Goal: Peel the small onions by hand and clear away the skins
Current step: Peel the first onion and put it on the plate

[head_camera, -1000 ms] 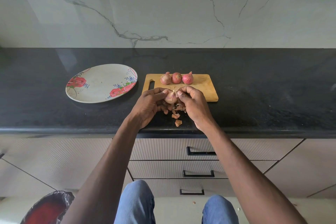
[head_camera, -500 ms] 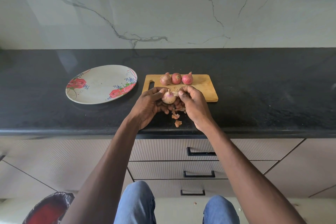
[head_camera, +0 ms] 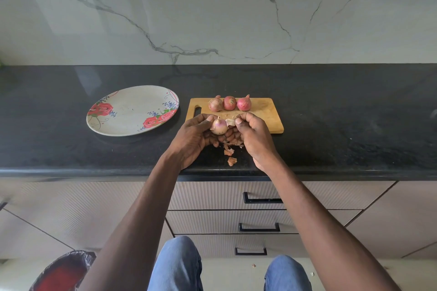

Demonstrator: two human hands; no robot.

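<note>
Peeled back further since a second ago: pale papery skin flap (head_camera: 230,121), pinched in right hand (head_camera: 254,136), away from small pinkish-white onion (head_camera: 219,126) gripped by left hand (head_camera: 193,136). Best to keep tugging down toward root, dropping scraps with loose brown skins (head_camera: 230,156) just before rectangular wooden cutting board (head_camera: 267,113).

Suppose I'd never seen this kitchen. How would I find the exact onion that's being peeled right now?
Start at the wooden cutting board on the black counter, right of the flowered plate. At its near edge the left hand grips one onion while the right hand pinches a flap of its skin. It is pale and partly bare, unlike the three red-skinned onions lined up along the board's far edge.
</note>
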